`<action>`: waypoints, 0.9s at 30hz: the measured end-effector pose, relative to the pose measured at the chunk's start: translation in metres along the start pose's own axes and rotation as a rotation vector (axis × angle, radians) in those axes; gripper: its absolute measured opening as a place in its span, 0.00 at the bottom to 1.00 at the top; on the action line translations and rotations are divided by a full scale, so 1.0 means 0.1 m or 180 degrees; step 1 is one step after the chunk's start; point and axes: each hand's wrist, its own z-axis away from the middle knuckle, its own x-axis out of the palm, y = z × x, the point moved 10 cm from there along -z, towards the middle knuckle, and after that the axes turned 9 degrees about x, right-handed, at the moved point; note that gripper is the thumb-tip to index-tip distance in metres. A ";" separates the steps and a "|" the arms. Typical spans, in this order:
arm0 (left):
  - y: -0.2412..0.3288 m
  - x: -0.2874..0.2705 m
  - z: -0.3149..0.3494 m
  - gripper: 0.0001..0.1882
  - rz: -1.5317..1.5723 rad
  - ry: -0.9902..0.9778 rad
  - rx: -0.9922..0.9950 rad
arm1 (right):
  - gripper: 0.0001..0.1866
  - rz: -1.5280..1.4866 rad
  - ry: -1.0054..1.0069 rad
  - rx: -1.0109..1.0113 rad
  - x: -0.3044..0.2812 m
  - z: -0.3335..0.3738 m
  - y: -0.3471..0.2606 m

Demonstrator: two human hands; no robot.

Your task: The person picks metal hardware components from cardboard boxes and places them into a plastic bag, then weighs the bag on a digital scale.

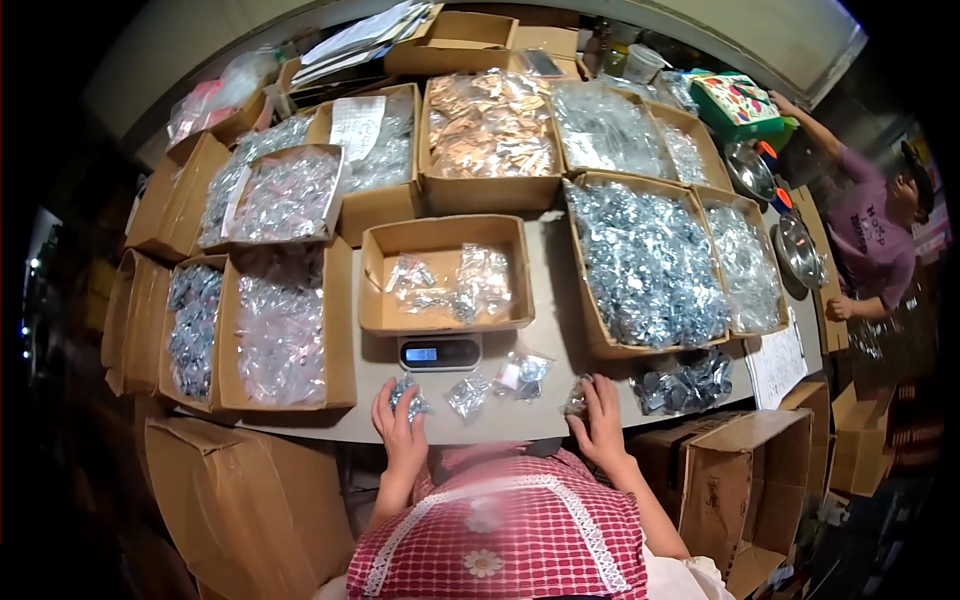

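Observation:
My left hand [400, 430] is closed around a small clear bag of grey metal parts [413, 400] at the table's near edge, just below the scale. On the right, my right hand [600, 425] has its thumb and fingers around another small clear bag [576, 398], partly hidden by the fingers. Between my hands lie a clear bag of small parts [467, 396] and a clear bag with white and grey pieces [526, 375]. The digital scale [440, 353] carries an open cardboard box [445, 322] with several small bags inside.
Open boxes of bagged parts surround the scale: silver parts [650, 265], copper-coloured parts [490, 125] and pinkish bags [280, 335]. Dark pieces [685, 385] lie right of my right hand, near a written sheet [776, 362]. A co-worker [875, 225] reaches toward a green package [738, 105].

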 end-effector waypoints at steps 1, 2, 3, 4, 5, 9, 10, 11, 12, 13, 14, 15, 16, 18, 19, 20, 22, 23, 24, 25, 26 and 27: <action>-0.03 -0.05 -0.01 0.20 0.0142 0.0116 -0.0009 | 0.34 -0.0017 -0.0016 -0.0028 0.00 -0.02 -0.05; -0.02 -0.13 -0.02 0.21 0.0114 0.0275 0.0035 | 0.34 0.0022 -0.0078 -0.0165 -0.01 -0.03 -0.14; -0.04 -0.17 -0.01 0.21 0.0089 0.0302 0.0029 | 0.34 0.0062 -0.0134 -0.0305 -0.02 -0.05 -0.24; -0.06 -0.19 -0.01 0.23 -0.0010 0.0301 0.0001 | 0.34 0.0007 -0.0235 -0.0443 -0.01 -0.10 -0.34; -0.07 -0.21 -0.02 0.24 -0.0109 0.0302 -0.0025 | 0.32 0.0118 -0.0266 -0.0610 0.04 -0.12 -0.41; -0.05 -0.25 -0.04 0.27 -0.0113 0.0397 -0.0035 | 0.28 0.0227 -0.0472 -0.0856 0.30 -0.30 -0.68; -0.02 -0.26 -0.05 0.27 -0.0080 0.0384 0.0001 | 0.28 0.0303 -0.0519 -0.0928 0.36 -0.34 -0.75; 0.01 -0.26 -0.07 0.27 -0.0049 0.0368 0.0037 | 0.28 0.0379 -0.0567 -0.0998 0.41 -0.37 -0.82; 0.11 -0.33 -0.13 0.24 -0.0062 0.0446 0.0105 | 0.28 0.0325 -0.0606 -0.0993 0.48 -0.41 -0.85; 0.13 -0.38 -0.18 0.24 -0.0078 0.0465 0.0110 | 0.30 0.0373 -0.0574 -0.1055 0.51 -0.44 -0.91; 0.20 -0.40 -0.24 0.22 0.0050 0.0425 0.0319 | 0.29 0.0424 -0.0504 -0.1035 0.54 -0.46 -0.92; 0.28 -0.45 -0.29 0.20 0.0164 0.0391 0.0521 | 0.29 0.0467 -0.0440 -0.1029 0.58 -0.48 -0.94; 0.38 -0.54 -0.39 0.18 0.0101 0.0483 0.0655 | 0.29 0.0454 -0.0440 -0.1051 0.62 -0.48 -0.94; 0.46 -0.71 -0.60 0.19 0.0127 0.0561 0.0782 | 0.26 0.0559 -0.0189 -0.0985 0.60 -0.49 -0.88; 0.52 -0.79 -0.71 0.20 0.0186 0.0616 0.0917 | 0.26 0.0554 -0.0184 -0.0991 0.58 -0.48 -0.88; 0.56 -0.86 -0.82 0.20 0.0221 0.0635 0.0877 | 0.23 0.0605 -0.0089 -0.0920 0.51 -0.47 -0.87; 0.52 -0.96 -0.99 0.20 0.0421 0.0709 0.0694 | 0.21 0.0696 0.0070 -0.0828 0.41 -0.46 -0.84; 0.58 -1.02 -1.08 0.20 0.0493 0.0768 0.0648 | 0.21 0.0692 0.0162 -0.0833 0.36 -0.46 -0.84; 0.73 -1.11 -1.14 0.20 0.0272 0.0809 0.0897 | 0.21 0.0707 0.0135 -0.0816 0.34 -0.45 -0.82; 0.69 -1.12 -1.12 0.19 0.0313 0.0877 0.0961 | 0.21 0.0729 0.0085 -0.0821 0.37 -0.48 -0.82; 0.76 -1.01 -1.14 0.20 0.0264 0.0736 0.1177 | 0.22 0.0667 0.0123 -0.0781 0.36 -0.49 -0.78; 0.83 -0.93 -1.15 0.20 0.0190 0.0604 0.1386 | 0.22 0.0591 0.0153 -0.0758 0.35 -0.51 -0.76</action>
